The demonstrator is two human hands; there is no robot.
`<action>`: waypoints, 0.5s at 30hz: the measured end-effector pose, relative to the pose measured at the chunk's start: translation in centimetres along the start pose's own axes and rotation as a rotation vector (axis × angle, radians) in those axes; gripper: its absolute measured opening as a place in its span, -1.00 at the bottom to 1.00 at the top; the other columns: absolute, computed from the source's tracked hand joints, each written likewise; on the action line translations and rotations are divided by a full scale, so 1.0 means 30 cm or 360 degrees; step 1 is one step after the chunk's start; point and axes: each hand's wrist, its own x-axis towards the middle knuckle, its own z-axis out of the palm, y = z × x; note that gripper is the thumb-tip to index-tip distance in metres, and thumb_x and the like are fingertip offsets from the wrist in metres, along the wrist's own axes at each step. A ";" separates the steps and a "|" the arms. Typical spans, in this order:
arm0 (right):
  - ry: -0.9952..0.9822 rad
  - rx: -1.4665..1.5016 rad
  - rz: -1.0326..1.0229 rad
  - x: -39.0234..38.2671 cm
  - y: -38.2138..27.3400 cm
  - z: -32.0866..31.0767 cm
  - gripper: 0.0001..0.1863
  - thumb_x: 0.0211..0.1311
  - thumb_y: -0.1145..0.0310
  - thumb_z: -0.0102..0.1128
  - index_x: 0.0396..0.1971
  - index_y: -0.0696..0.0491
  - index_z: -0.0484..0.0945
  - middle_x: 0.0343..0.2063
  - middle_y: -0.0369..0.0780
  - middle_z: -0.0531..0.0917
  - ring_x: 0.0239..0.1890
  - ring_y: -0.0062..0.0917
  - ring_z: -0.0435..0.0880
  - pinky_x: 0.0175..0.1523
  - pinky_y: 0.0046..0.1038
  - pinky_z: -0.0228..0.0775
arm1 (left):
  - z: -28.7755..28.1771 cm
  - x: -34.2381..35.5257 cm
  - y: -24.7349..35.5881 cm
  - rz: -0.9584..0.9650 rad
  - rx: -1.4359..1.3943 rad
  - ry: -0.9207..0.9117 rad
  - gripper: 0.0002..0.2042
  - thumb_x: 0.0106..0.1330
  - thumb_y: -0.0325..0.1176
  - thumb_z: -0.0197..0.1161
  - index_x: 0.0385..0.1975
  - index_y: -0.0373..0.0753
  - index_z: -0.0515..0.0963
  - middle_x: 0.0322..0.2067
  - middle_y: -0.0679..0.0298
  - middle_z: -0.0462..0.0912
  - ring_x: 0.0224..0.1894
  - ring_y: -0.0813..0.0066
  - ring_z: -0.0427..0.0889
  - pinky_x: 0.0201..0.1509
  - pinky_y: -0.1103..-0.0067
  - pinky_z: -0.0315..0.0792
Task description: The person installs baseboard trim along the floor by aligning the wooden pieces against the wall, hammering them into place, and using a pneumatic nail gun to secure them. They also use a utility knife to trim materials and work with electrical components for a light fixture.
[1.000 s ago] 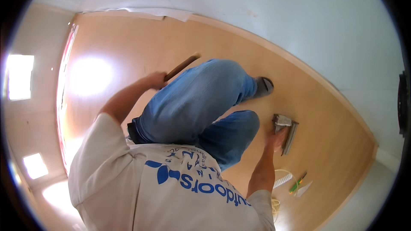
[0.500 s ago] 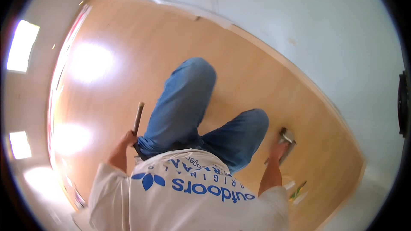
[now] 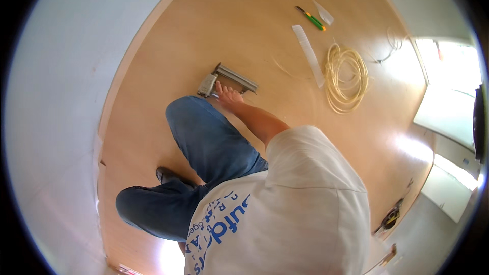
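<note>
My right hand [image 3: 230, 94] reaches forward past my bent knee and is closed around the handle of a grey nail gun [image 3: 208, 85]. The tool lies low over the wooden floor, its long straight magazine [image 3: 237, 78] angled away from my fingers. Most of its handle is covered by the hand. My left hand does not show; my white shirt and jeans [image 3: 214, 137] fill the lower middle, where it may be hidden.
Right of the tool lie a coil of yellowish hose [image 3: 346, 79], a clear plastic strip [image 3: 308, 55], a green utility knife [image 3: 311, 19] and a white scrap [image 3: 323, 13]. Another tool [image 3: 391, 218] lies at the right. A pale wall [image 3: 56, 102] bounds the left.
The view has swung to the right, bringing in the hose coil and knife. The nail gun stays at my right hand. My left hand, earlier on a stick-like handle, has gone out of sight.
</note>
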 end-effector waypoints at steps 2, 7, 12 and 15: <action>0.0056 0.0047 -0.0005 -0.073 -0.050 -0.009 -0.20 0.38 0.14 0.11 0.48 0.09 -0.02 0.08 -0.05 0.53 0.14 -0.19 0.55 0.17 -0.18 0.45 | -0.085 -0.015 0.006 0.0050 0.0094 0.0001 -0.63 0.19 -0.21 0.33 -0.09 -0.33 0.61 -0.21 -0.03 0.73 -0.12 0.04 0.73 -0.08 0.24 0.59; 0.0257 -0.0026 0.0074 -0.150 0.008 -0.139 -0.22 0.36 0.18 0.12 0.49 -0.01 0.01 0.07 -0.07 0.54 0.14 -0.20 0.53 0.17 -0.19 0.43 | -0.219 -0.053 0.119 0.0230 0.0230 -0.0006 -0.64 0.20 -0.23 0.31 -0.09 -0.33 0.61 -0.21 -0.03 0.73 -0.12 0.03 0.73 -0.08 0.24 0.59; 0.0305 0.0134 0.0149 -0.321 -0.033 -0.290 -0.21 0.33 0.21 0.14 0.49 -0.03 0.01 0.09 -0.09 0.51 0.20 -0.22 0.46 0.24 -0.20 0.36 | -0.405 -0.122 0.291 0.0347 0.0415 -0.0066 -0.65 0.21 -0.25 0.29 -0.08 -0.34 0.62 -0.20 -0.04 0.73 -0.12 0.03 0.73 -0.07 0.23 0.58; 0.0374 0.0283 0.0147 -0.409 -0.069 -0.413 -0.29 0.31 0.22 0.16 0.42 0.00 0.15 0.10 -0.09 0.49 0.20 -0.20 0.44 0.26 -0.22 0.33 | -0.458 -0.080 0.403 0.0423 0.0512 -0.0097 -0.66 0.22 -0.26 0.28 -0.08 -0.34 0.62 -0.20 -0.05 0.73 -0.12 0.03 0.72 -0.07 0.23 0.58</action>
